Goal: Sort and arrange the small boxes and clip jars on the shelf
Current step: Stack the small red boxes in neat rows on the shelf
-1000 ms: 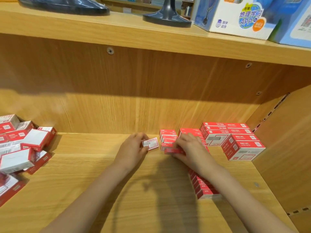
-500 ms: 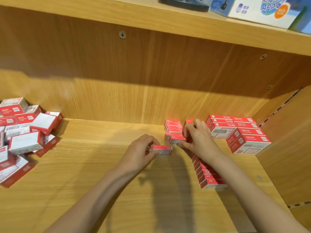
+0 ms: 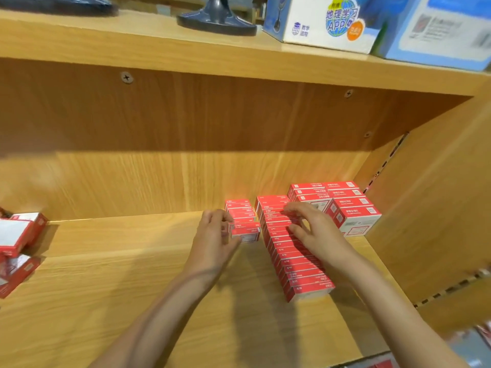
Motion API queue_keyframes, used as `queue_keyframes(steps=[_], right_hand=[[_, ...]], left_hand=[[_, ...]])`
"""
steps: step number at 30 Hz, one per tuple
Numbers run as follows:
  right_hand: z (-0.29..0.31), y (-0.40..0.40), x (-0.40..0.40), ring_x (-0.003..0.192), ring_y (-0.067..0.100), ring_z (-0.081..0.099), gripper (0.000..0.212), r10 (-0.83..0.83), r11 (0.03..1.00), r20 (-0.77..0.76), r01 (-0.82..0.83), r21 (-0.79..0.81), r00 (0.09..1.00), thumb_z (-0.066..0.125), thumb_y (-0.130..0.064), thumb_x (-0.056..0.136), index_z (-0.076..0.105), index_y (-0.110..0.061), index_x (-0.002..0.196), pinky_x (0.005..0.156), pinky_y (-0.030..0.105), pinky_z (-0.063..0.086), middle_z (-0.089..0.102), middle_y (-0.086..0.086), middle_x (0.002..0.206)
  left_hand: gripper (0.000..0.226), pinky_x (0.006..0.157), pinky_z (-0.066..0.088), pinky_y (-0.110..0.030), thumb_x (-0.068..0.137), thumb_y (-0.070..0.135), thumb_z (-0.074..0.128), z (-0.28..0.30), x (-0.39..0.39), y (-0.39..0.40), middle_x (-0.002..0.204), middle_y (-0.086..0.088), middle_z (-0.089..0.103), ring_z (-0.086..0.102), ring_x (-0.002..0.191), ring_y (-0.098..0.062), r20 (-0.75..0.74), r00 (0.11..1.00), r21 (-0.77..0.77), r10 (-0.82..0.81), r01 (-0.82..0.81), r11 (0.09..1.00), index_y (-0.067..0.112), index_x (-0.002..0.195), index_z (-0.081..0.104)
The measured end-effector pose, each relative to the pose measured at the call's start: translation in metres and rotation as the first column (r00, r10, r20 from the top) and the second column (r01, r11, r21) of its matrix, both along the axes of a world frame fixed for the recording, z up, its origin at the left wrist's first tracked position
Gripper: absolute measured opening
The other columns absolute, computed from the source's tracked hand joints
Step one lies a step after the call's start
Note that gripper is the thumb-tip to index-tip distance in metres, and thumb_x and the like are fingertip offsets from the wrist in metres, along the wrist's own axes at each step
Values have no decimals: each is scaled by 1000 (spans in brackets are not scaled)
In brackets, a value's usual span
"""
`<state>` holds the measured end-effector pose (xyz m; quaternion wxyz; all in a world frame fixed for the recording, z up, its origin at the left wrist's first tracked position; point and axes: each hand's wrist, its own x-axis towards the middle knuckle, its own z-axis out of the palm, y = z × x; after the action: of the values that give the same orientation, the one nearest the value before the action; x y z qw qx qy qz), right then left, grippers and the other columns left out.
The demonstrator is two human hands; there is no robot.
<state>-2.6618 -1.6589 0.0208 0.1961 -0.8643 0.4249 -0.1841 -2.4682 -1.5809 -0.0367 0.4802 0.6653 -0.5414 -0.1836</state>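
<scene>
Small red and white boxes stand in rows on the wooden shelf (image 3: 132, 274). A short row (image 3: 240, 212) runs back to the wall. At its front end sits one small red box (image 3: 245, 231), which my left hand (image 3: 214, 240) grips from the left side. A long row of red boxes (image 3: 295, 251) lies just to the right. My right hand (image 3: 314, 231) hovers over that long row with fingers spread and relaxed, holding nothing. Larger red boxes (image 3: 342, 205) are stacked in the back right corner.
A loose heap of red and white boxes (image 3: 18, 245) lies at the shelf's left edge. The side panel (image 3: 430, 208) closes off the right. On the upper shelf stand a dark lamp base (image 3: 216, 18) and blue and white cartons (image 3: 326, 22).
My left hand carried its small box to the front end of the short row and set it there. My right hand left that row and now hovers open over the long row.
</scene>
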Motion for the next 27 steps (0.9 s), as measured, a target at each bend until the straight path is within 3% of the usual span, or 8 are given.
queue_keyframes(steps=[3,5,7,9,13,17,22,27], right_hand=[[-1,4,7,134,17,33,43,30,1000,-53,-30,0,998,48,-19,95,40,-12,137,107,20,19,38,2,145],[-5,6,12,141,14,17,51,45,999,-109,-45,5,993,40,-21,98,23,-11,145,109,16,6,22,3,152],[-9,4,17,143,13,6,54,48,999,-160,-49,-2,986,33,-19,100,10,-9,147,109,16,-2,11,6,155],[-13,1,22,143,13,-3,55,41,999,-241,-45,-9,970,29,-21,101,3,-10,148,110,19,-8,1,6,157],[-21,1,24,143,13,-4,54,11,999,-276,-2,33,961,26,-30,101,7,-11,148,116,26,-3,0,4,157],[-26,4,21,144,14,-1,53,25,999,-185,-17,44,982,29,-30,101,13,-11,148,117,27,1,5,5,156],[-29,5,20,144,17,6,51,33,999,-126,-33,4,991,32,-30,100,22,-10,145,117,31,7,14,6,155],[-27,4,19,144,20,6,50,53,997,-171,-61,-43,984,31,-28,100,21,-6,144,115,29,4,13,8,155]], left_hand=[[67,100,31,-22,71,12,77,2,-3,-8,114,8,34,39,113,-10,39,999,44,24,-26,999,16,126,40],[68,98,26,-17,74,4,72,4,-6,-13,119,4,37,38,122,-17,-3,997,10,-74,74,997,18,129,34],[70,107,27,-26,80,1,63,-1,-11,-16,132,-3,40,37,129,-23,-94,979,9,-179,181,983,25,131,23],[79,115,20,-41,85,4,58,-7,-14,-18,149,-11,25,23,139,-24,-171,967,73,-191,206,976,20,142,5],[86,115,19,-46,83,19,57,-12,-16,-21,153,-13,19,16,142,-26,-224,962,133,-154,187,973,13,147,-1],[86,114,19,-47,87,5,54,-12,-16,-24,153,-15,14,15,142,-28,-228,959,204,-171,219,954,13,145,-8],[91,115,17,-47,79,18,47,-8,-26,-30,154,-18,5,10,142,-30,-193,965,271,-177,226,936,11,142,-18],[83,117,4,-39,89,-4,46,-4,-33,-31,150,-14,-23,-18,140,-23,-199,965,245,-169,215,945,5,140,-20]])
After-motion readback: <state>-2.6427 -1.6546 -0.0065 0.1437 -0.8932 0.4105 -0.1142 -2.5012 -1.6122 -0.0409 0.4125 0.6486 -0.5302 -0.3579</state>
